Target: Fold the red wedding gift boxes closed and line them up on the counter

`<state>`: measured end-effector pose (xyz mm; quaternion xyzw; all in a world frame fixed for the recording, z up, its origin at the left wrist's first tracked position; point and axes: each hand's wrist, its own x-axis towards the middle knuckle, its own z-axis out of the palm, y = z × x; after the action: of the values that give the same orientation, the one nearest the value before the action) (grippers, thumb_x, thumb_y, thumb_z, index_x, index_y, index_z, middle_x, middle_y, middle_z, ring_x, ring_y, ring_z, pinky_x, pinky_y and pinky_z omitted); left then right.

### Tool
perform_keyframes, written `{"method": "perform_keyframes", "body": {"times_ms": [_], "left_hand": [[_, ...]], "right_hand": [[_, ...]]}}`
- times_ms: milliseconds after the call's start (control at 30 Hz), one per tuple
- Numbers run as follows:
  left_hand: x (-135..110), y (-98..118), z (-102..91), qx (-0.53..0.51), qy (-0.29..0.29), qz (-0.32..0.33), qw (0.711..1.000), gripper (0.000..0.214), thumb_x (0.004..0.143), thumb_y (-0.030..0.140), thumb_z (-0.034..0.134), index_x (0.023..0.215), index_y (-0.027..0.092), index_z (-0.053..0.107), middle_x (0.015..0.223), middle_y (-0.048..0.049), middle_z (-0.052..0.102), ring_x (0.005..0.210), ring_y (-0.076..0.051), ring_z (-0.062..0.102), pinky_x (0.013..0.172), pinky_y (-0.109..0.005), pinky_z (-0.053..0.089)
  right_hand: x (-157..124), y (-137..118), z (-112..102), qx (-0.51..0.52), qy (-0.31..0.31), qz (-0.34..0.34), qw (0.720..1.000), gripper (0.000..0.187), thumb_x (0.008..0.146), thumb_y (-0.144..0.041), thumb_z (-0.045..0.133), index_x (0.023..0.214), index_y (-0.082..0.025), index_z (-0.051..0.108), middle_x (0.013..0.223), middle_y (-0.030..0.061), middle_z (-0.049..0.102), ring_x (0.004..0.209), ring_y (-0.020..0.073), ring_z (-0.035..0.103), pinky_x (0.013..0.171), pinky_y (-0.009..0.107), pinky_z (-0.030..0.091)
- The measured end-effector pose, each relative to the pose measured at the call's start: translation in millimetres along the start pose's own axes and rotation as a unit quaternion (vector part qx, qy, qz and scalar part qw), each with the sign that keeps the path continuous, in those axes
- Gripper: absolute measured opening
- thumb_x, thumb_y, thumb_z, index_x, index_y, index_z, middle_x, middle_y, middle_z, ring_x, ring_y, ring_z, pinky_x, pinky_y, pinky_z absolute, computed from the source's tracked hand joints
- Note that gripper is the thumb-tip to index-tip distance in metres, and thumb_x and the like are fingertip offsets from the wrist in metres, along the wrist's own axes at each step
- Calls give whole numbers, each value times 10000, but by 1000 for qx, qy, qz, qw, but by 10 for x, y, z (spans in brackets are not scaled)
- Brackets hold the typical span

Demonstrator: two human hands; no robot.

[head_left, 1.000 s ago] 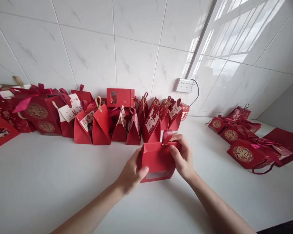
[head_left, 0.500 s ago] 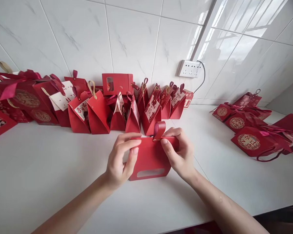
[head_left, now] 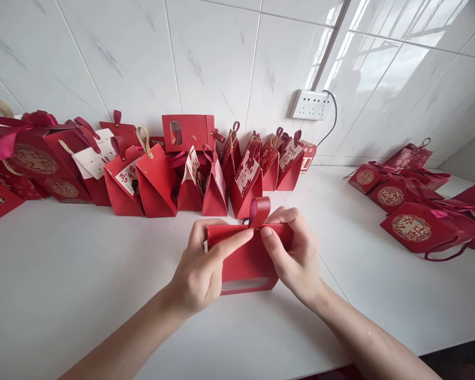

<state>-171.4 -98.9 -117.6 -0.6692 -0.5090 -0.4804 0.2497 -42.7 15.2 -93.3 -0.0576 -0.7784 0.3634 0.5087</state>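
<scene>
A red gift box (head_left: 247,264) with a clear window low on its near face stands upright on the white counter. A dark red ribbon loop (head_left: 260,211) rises from the middle of its top edge. My left hand (head_left: 201,269) grips the box's top edge, one finger reaching along it to the base of the loop. On the other side, my right hand (head_left: 295,256) pinches the top edge just right of the loop, thumb on the near face and fingers behind. Part of the box's left side is hidden by my left hand.
Behind the box, several red gift boxes (head_left: 158,182) with ribbon loops stand in a row along the tiled wall. More red boxes (head_left: 411,227) lie at the right, and a bow-tied box (head_left: 35,158) sits far left. A power strip (head_left: 311,105) hangs on the wall.
My left hand has shifted right along the top edge, its finger now touching the base of the ribbon loop. My right hand keeps its pinch. The view has moved slightly.
</scene>
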Motion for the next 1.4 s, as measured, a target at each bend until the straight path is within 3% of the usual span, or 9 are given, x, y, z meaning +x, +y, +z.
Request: {"method": "perform_keyframes", "body": {"times_ms": [267,367,533,667,800,900,1067,1233,1400], "left_hand": [[-13,11,12,11,3,-19,1000,511,924,22,362,1368,249,473,1129,-92,540,1073,-186,540,866,-312,531],[5,13,4,6,12,-23,1000,458,944,52,351,1331,243,506,1105,-96,549,1047,-184,551,846,-315,534],[8,7,-6,-22,35,-62,997,411,954,72,335,1276,234,532,1026,-74,591,931,-151,594,765,-264,542],[-15,-23,3,-13,102,-178,979,315,956,180,429,1252,235,523,1013,-47,633,859,-128,626,738,-222,540],[10,-46,-14,-90,157,-334,925,347,906,375,548,1218,222,539,821,-5,624,726,-112,625,657,-194,542],[44,-61,-37,-149,161,-418,881,397,847,472,608,1150,218,585,859,-24,653,795,-144,651,700,-221,562],[76,-110,-53,-209,156,-492,830,509,776,564,653,1126,198,601,1078,-82,676,1033,-248,644,876,-346,556],[39,-169,-35,-245,78,-495,830,611,809,645,538,1209,184,541,1264,-113,595,1198,-291,549,957,-397,510],[-71,-193,36,-281,17,-497,821,799,770,674,539,1366,179,344,1397,-152,467,1312,-312,438,1078,-454,394]], "right_hand": [[-32,34,-35,20,-26,10,999,47,912,-237,494,938,-235,456,752,-9,519,623,122,506,547,267,436],[-57,105,-56,78,-67,28,994,267,910,-291,463,1149,-242,352,785,1,511,656,149,514,531,281,435],[-91,179,-57,87,-99,30,991,274,919,-339,432,1159,-234,352,833,20,502,707,160,514,575,298,458],[-85,207,-71,68,-154,12,986,337,921,-360,430,1210,-234,313,982,71,530,804,185,567,668,342,514],[-47,278,-66,78,-190,-2,979,396,924,-389,426,1253,-195,324,1110,120,543,977,228,582,812,393,527],[-32,324,-46,112,-203,46,972,432,935,-410,422,1289,-186,316,1160,131,560,1025,227,592,846,387,530],[-44,339,-22,114,-182,93,972,421,934,-418,437,1280,-192,355,1216,132,570,1046,219,597,869,381,523],[-19,366,-31,49,-165,241,955,385,906,-513,462,1131,-200,462,1029,86,661,861,217,632,740,365,523],[51,404,-6,219,15,384,897,385,852,-582,543,1006,-230,542,990,16,657,800,157,607,668,269,509]]}}
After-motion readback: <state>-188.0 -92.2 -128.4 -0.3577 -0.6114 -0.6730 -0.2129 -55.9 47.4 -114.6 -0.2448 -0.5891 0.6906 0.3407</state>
